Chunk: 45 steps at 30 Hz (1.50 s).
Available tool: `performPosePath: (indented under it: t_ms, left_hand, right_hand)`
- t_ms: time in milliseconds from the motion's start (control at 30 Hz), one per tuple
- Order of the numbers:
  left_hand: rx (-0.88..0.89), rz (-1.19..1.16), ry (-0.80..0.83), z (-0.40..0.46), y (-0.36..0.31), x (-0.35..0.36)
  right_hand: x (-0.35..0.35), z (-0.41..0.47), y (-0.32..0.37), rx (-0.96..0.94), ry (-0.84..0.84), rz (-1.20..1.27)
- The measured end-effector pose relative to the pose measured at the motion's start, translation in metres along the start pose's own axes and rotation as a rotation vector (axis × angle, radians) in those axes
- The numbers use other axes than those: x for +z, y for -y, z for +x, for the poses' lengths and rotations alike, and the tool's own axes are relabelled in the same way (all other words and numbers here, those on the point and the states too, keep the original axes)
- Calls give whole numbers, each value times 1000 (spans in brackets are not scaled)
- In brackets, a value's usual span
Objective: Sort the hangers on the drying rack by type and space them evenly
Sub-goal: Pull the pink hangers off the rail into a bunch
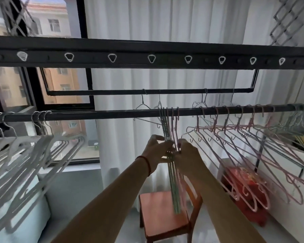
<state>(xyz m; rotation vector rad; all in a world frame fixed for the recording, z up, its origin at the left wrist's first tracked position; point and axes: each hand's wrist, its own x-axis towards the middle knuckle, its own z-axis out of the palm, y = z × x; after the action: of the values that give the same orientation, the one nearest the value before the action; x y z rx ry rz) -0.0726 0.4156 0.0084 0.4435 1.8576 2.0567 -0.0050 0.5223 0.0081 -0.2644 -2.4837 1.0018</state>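
Observation:
A dark rack rail [112, 115] runs across the view at head height. A tight bunch of thin green hangers [174, 186] hangs edge-on from its middle, with a few pink ones pressed against its right side. My left hand [156, 149] grips the green bunch from the left. My right hand [188, 155] pinches the pink wires at the bunch's right. Several white plastic hangers [26, 160] hang at the left. Several pink hangers [249, 165] are spread along the right, and pale green ones [288, 135] hang at the far right.
An upper black bar with white hook holes [151, 58] crosses overhead. A thin rear rail [165, 92] carries a few wire hangers [144, 106]. Below stand a wooden chair [163, 214] and a red box [244, 183]. White curtains and a window lie behind.

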Motion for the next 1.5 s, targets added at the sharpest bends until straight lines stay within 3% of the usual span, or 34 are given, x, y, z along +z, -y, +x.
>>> performPosePath:
  t_ms: [267, 400, 533, 733, 900, 1100, 1300, 1400, 1500]
  left_hand:
    - [-21, 57, 65, 4, -5, -35]
    - [4, 39, 15, 2, -9, -56]
    - [22, 4, -58, -6, -7, -81]
    - [8, -51, -55, -20, -13, -122]
    - [-26, -70, -76, -26, -16, -142]
    - [-38, 11, -104, -25, -23, -148]
    - [-22, 159, -214, -5, -25, -125]
    - [-54, 178, -230, 11, -23, -108]
    - [-51, 164, -213, 19, -16, -95]
  right_hand:
    - [30, 13, 3, -69, 19, 261]
    - [40, 14, 13, -111, 30, 383]
    - [69, 29, 14, 40, -88, 512]
    - [116, 61, 23, 257, -116, 577]
    - [140, 98, 24, 398, -29, 638]
    - [149, 163, 21, 344, 137, 633]
    - [167, 240, 5, 417, 331, 737]
    - [183, 286, -10, 446, 335, 855]
    - [183, 316, -28, 495, 235, 926]
